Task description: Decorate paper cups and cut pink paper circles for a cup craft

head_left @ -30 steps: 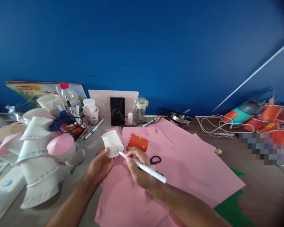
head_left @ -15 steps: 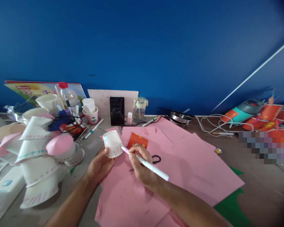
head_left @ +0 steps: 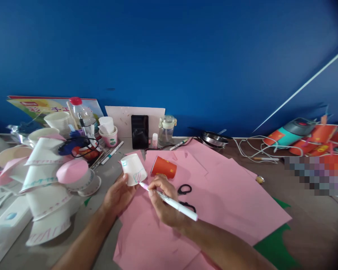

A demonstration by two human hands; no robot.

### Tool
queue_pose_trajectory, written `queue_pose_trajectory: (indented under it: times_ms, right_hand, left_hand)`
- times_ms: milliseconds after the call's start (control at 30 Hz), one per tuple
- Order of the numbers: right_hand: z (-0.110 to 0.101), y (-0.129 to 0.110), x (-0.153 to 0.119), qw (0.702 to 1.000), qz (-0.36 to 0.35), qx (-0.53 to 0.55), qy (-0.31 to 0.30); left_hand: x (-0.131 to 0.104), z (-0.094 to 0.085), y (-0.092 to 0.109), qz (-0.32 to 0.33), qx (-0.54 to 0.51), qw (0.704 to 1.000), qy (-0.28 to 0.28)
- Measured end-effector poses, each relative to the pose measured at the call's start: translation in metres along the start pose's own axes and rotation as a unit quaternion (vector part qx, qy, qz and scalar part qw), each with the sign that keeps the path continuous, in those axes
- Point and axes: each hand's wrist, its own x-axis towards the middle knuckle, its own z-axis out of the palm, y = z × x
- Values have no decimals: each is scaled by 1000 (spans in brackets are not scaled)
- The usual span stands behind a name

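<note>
My left hand (head_left: 119, 193) is closed round the lower side of a white paper cup (head_left: 133, 168), which is tilted with its wide rim downward. Blue and pink lines are drawn on the cup's side. In my right hand (head_left: 165, 198) is a white marker (head_left: 177, 206) with a pink tip, its point at the cup's rim. A red paper cup (head_left: 165, 167) lies on its side just behind my right hand. Black-handled scissors (head_left: 184, 189) lie on the pink paper (head_left: 231, 202), their blades hidden by my right hand.
Decorated white paper cups (head_left: 47, 195) are joined in a stack at left. Along the wall stand a phone (head_left: 139, 132), a lidded glass jar (head_left: 167, 129) and a red-capped bottle (head_left: 81, 112). Metal lids (head_left: 215, 140), a white cable (head_left: 242, 150) and red cups (head_left: 323, 135) are at right.
The marker tip has moved down and left along the cup to its rim, together with my right hand. The cup has tilted slightly, and more of the scissors' handles shows.
</note>
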Motion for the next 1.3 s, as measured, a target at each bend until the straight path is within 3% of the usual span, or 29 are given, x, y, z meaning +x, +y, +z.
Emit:
queue_pose_trajectory:
  times_ms: [267, 967, 1300]
  right_hand:
    - [-8, 5, 9, 998, 60, 2, 37]
    - [-6, -2, 4, 999, 33, 9, -8]
    - [-12, 7, 9, 998, 57, 24, 19]
  left_hand:
    - [-1, 4, 0, 3, -15, 999, -35]
    - [-1, -2, 3, -12, 0, 999, -38]
    - [-4, 6, 3, -15, -3, 999, -47]
